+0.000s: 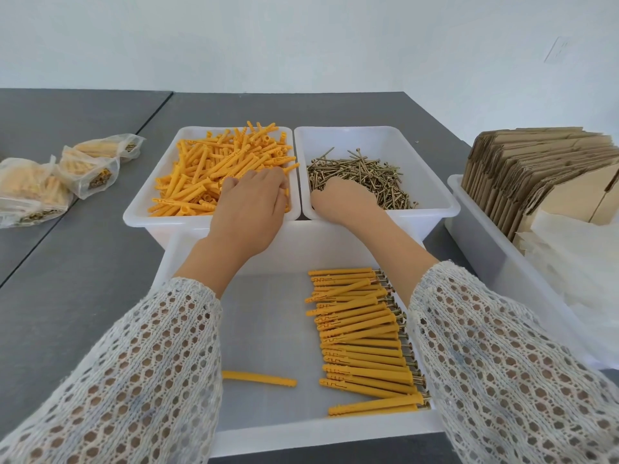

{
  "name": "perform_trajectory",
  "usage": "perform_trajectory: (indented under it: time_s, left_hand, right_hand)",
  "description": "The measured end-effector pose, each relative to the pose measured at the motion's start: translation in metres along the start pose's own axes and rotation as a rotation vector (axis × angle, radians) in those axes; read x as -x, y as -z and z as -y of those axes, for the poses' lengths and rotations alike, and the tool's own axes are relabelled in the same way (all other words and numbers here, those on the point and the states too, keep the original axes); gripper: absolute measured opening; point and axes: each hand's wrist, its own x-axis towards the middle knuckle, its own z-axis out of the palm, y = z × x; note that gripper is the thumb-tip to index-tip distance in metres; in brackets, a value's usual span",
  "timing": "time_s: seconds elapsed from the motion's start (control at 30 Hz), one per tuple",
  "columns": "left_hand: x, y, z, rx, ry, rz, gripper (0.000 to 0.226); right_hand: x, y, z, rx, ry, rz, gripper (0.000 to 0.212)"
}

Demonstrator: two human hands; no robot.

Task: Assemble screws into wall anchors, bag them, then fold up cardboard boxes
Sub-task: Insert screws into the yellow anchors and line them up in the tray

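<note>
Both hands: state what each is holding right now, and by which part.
Cannot be told. The left hand reaches into the anchors, the right hand into the screws; fingertips are hidden in the piles.

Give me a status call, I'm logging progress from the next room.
Left hand in the yellow plastic anchors, right hand in the brass screws; grips hidden. Assembled anchors rowed in the near white tray. Nothing in the way.

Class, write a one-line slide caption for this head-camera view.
Left hand reaches into the anchor bin, right hand into the screw bin, assembled anchors in the near tray.
</note>
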Motion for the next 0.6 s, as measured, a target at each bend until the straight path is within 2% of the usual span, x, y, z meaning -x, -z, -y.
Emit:
perform_trajectory:
  time_s: [0.3, 0.6]
  left_hand:
    - [0.0006, 0.0008, -0.0026, -0.011, 0.02, -0.026, 0.019]
    - [0.0017, 0.0019, -0.0024, -0.013, 0.012, -0.014, 0.029]
  right_hand:
    - [0.0033, 0.0, -0.0037, -0.251, 0.141, -0.163, 0.032]
    - [0.0055, 0.0014, -0.0017, -0.485, 0.191, -0.344, 0.012]
